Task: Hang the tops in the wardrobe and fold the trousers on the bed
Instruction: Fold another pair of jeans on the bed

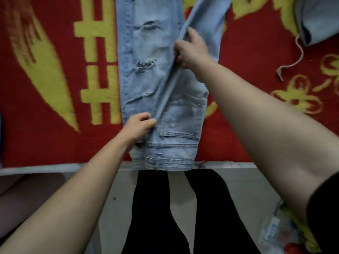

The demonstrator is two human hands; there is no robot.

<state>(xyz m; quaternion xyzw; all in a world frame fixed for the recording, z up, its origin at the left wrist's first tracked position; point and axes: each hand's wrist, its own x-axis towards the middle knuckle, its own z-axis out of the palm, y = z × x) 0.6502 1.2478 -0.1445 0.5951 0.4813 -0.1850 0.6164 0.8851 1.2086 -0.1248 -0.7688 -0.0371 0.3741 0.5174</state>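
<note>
Ripped jeans (146, 52) lie on the bed (45, 147). The left hand (140, 126) pinches their folded edge near the pocket; the right hand (191, 50) grips it farther up.

You had no writing in front of you that could be read whole. The red bed cover (55, 143) carried big yellow strokes (99, 95) of a woven character, half hidden under the jeans (146, 43). A white tag (271, 230) on the floor (247, 189) bore blue print, too blurred to read.
</note>
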